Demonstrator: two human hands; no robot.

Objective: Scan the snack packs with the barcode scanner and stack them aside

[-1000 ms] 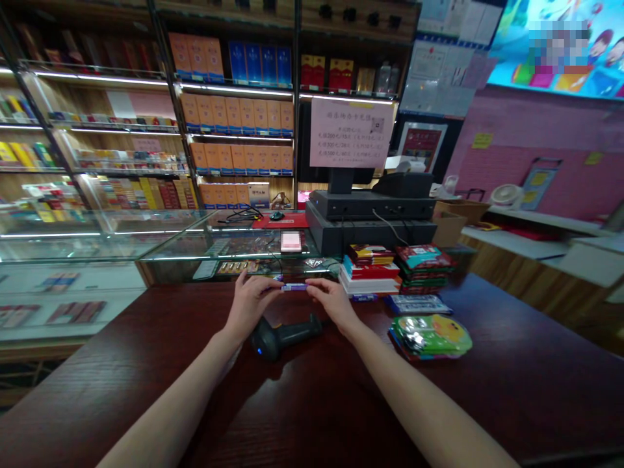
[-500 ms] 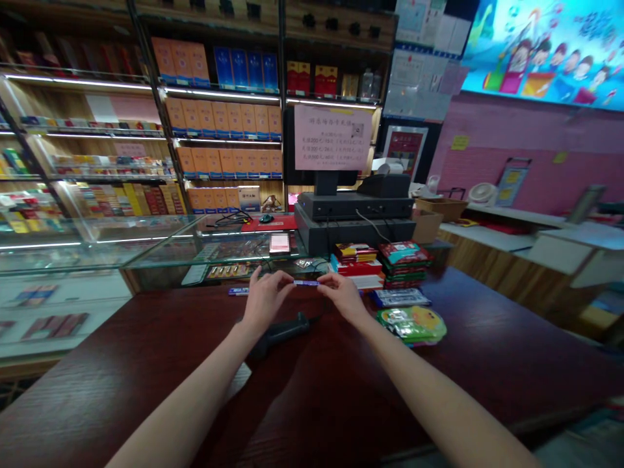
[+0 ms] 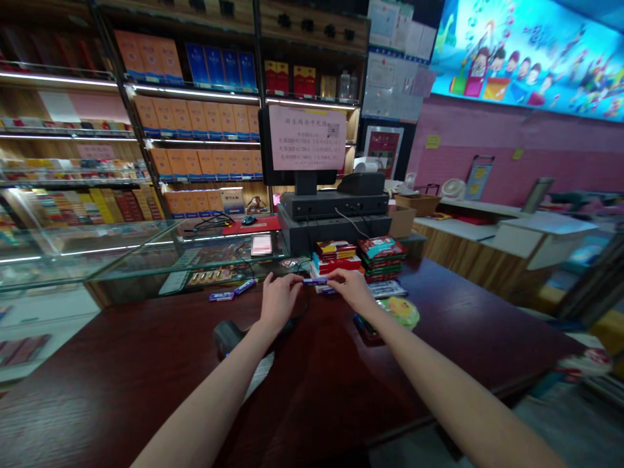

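Observation:
My left hand (image 3: 280, 296) and my right hand (image 3: 353, 289) pinch the two ends of a small purple stick-shaped packet (image 3: 315, 281), held level just above the counter. Directly behind it stands a stack of red, yellow and white packs (image 3: 336, 260). Two similar purple packets, a nearer one (image 3: 221, 296) and a tilted one (image 3: 244, 286), lie left of my left hand. A black handheld barcode scanner (image 3: 228, 337) rests on the counter, partly covered by my left forearm. Beside my right hand are a blue-and-white packet (image 3: 387, 289) and a green-and-yellow pack (image 3: 402, 312).
Behind the dark red counter (image 3: 160, 370) stand a cash register (image 3: 331, 224) and a monitor with a paper sign (image 3: 307, 138). More brown-red packs (image 3: 383, 257) are stacked at right. A glass display case (image 3: 146, 260) borders the left side. A white paper (image 3: 260, 374) lies under my left forearm.
Both hands have moved right with the purple packet, in front of the stacked packs. My view has swung right. The second loose purple packet and more of the scanner now show.

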